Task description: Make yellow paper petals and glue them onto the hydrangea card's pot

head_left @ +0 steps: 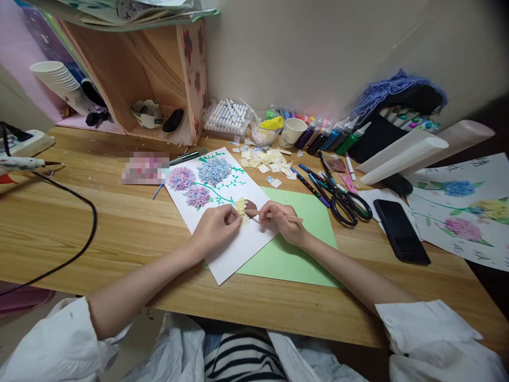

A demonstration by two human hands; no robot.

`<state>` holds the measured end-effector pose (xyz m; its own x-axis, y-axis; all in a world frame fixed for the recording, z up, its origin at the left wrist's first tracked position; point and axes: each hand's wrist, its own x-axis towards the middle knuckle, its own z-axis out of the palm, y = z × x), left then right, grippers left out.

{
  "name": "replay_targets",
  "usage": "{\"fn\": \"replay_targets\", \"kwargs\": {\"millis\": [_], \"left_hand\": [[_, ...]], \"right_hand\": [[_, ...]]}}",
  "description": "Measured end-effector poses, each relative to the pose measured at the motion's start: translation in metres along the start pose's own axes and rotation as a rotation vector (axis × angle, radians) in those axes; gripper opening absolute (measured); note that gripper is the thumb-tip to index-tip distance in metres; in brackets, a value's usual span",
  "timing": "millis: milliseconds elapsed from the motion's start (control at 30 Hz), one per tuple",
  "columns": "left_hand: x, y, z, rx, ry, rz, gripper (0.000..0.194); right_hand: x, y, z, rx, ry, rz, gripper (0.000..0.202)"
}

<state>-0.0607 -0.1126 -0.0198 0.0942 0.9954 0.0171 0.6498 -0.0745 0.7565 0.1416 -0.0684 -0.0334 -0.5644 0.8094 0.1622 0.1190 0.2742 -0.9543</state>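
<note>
A white sheet with a flower picture (222,260) lies tilted on the desk, bearing pink, purple and blue clusters of small paper pieces and green stems. My left hand (217,228) rests on it, thumb and forefinger pinched on a pale yellow paper piece (245,223). Just beyond these fingertips is a small yellow paper cluster (240,205) beside a brown patch (250,208). My right hand (281,220) is closed around a thin wooden stick (295,218), whose tip reaches left toward the yellow pieces. A green sheet (306,233) lies partly under the white one.
Loose yellow paper squares (274,160) lie behind the sheet. Black scissors (345,209), pens (312,185) and a phone (401,231) are at right. Glue bottles (334,137), a paper cup (293,131) and markers (228,116) line the wall. A black cable (94,223) curves at left.
</note>
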Motion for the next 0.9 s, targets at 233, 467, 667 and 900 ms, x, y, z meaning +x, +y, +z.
{"fn": "replay_targets", "kwargs": {"millis": [233, 467, 667, 900], "left_hand": [[0.0003, 0.0019, -0.0012, 0.021, -0.007, 0.015, 0.016], [-0.0011, 0.0036, -0.0013, 0.039, -0.027, 0.036, 0.014], [-0.0005, 0.0034, 0.0, 0.032, -0.01, 0.037, 0.014], [0.0013, 0.0019, 0.0027, 0.038, 0.06, 0.068, 0.012]], "right_hand": [[-0.0039, 0.0002, -0.0021, -0.025, 0.099, 0.043, 0.058], [-0.0008, -0.0001, -0.0022, 0.002, 0.001, 0.012, 0.054], [0.0009, 0.0012, -0.0013, 0.091, -0.035, 0.027, 0.049], [-0.0015, 0.0011, -0.0026, 0.098, 0.017, 0.014, 0.051]]}}
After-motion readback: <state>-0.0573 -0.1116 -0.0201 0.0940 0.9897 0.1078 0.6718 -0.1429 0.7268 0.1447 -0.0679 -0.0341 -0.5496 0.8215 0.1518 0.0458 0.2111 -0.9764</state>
